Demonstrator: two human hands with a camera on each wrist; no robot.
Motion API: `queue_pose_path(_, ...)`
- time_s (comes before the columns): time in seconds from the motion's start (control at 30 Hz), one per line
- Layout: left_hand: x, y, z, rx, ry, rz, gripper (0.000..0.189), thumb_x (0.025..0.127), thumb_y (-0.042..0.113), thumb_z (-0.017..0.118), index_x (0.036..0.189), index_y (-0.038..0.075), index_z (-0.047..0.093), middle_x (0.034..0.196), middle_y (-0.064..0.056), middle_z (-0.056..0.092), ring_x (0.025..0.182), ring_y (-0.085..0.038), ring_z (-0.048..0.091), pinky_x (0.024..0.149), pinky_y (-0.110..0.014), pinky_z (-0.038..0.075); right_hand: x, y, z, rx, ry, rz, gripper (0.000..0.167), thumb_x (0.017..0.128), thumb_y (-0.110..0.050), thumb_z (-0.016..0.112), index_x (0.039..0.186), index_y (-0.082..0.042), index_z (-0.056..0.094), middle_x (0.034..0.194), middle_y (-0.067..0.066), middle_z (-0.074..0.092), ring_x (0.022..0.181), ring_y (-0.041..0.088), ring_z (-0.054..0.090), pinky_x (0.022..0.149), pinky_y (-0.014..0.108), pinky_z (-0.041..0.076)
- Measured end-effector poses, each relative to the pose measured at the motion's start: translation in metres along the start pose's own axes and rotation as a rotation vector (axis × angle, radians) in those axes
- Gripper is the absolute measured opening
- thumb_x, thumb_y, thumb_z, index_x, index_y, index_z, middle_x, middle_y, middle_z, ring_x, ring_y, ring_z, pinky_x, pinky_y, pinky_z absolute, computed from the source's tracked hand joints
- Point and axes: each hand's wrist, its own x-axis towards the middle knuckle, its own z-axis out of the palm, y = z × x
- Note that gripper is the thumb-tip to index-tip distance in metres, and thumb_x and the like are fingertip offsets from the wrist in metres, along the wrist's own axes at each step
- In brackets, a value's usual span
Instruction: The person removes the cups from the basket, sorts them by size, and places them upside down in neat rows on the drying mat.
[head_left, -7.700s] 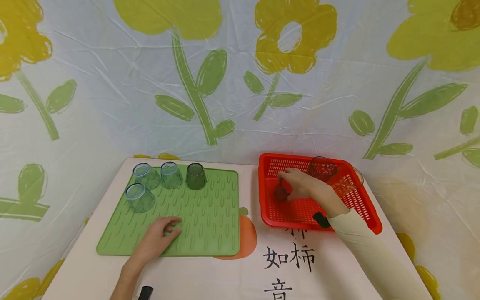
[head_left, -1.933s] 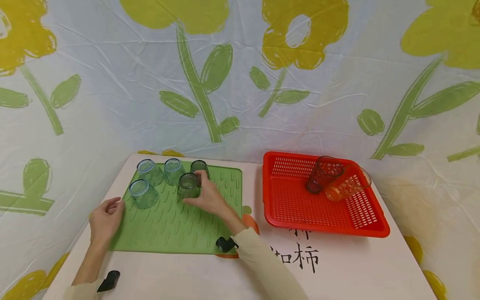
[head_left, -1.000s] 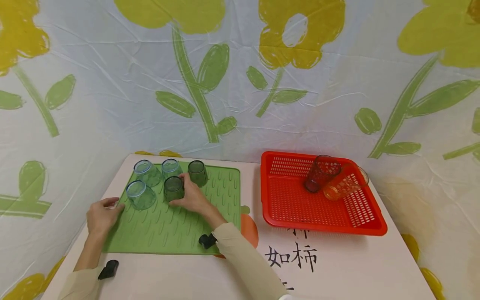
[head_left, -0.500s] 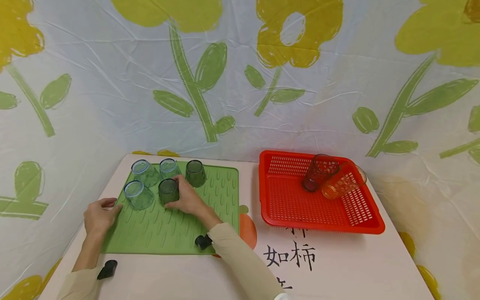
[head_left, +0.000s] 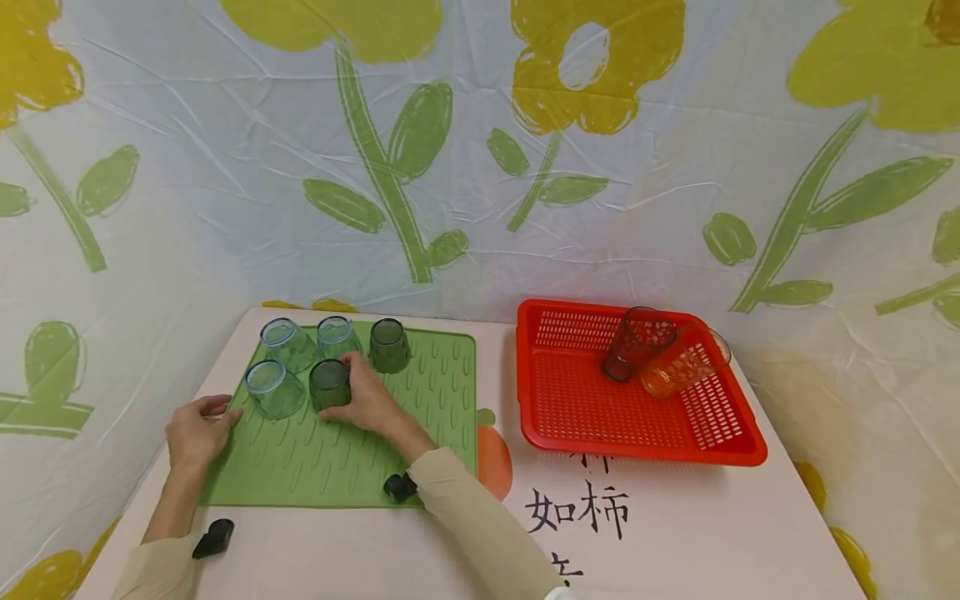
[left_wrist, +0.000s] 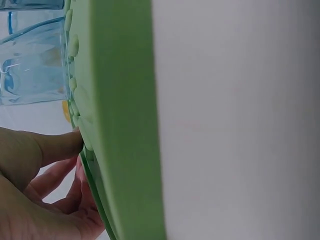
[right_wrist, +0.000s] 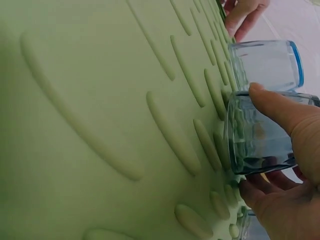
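My right hand (head_left: 369,398) holds a dark grey-green glass (head_left: 328,386) from its right side, thumb and fingers around it, on the ribbed green drying mat (head_left: 375,467). In the right wrist view, the thumb lies along one side of this tinted glass (right_wrist: 262,135) and the fingers are on the other. Another dark glass (head_left: 389,344) stands behind it. Three blue-tinted glasses stand at the mat's back left, the nearest glass (head_left: 275,390) just left of the held one. My left hand (head_left: 197,432) pinches the mat's left edge, its thumb (left_wrist: 57,146) on top.
A red perforated basket (head_left: 540,425) stands on the right of the table. Inside its right part lean a dark glass (head_left: 637,343) and a clear, orange-looking glass (head_left: 684,362). A flowered cloth (head_left: 480,167) hangs behind the table.
My right hand left the basket with the dark glass and carried it to the mat; lately it moved left beside the nearest blue glass. My left hand moved to the mat's left edge.
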Motion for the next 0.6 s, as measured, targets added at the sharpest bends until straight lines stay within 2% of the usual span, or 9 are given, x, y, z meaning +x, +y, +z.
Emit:
queue_pose_path(0.37, 0.0001, 0.0015, 0.0017, 0.008, 0.017, 0.030, 0.035, 0.094, 0.009, 0.070, 0.121, -0.013, 0.066, 0.114, -0.032, 0.068, 0.069, 0.000, 0.052, 0.070, -0.034, 0.044, -0.0018, 0.0001, -0.0001, -0.006, 0.005, 0.010, 0.083, 0.087, -0.027, 0.086, 0.148, -0.008, 0.034, 0.145, 0.011, 0.045, 0.133, 0.018, 0.049, 0.105, 0.027, 0.044)
queue_pose_path(0.47, -0.0003, 0.0017, 0.0019, 0.009, 0.017, 0.031, 0.035, 0.094, 0.009, 0.070, 0.121, -0.013, 0.066, 0.114, -0.033, 0.068, 0.073, -0.014, 0.061, 0.072, -0.036, 0.044, -0.0024, 0.0006, 0.0005, -0.007, 0.002, 0.012, 0.083, 0.087, -0.027, 0.086, 0.148, -0.008, 0.034, 0.146, 0.011, 0.044, 0.133, 0.018, 0.048, 0.106, 0.027, 0.044)
queue_pose_path(0.6, -0.0016, 0.0010, 0.0029, 0.005, 0.012, 0.019, 0.035, 0.095, 0.009, 0.069, 0.122, -0.014, 0.064, 0.115, -0.034, 0.066, 0.090, -0.039, 0.065, 0.073, -0.040, 0.044, -0.0039, -0.0001, 0.0012, -0.022, 0.002, 0.014, 0.083, 0.087, -0.028, 0.086, 0.149, -0.009, 0.034, 0.145, 0.011, 0.044, 0.133, 0.017, 0.048, 0.105, 0.027, 0.045)
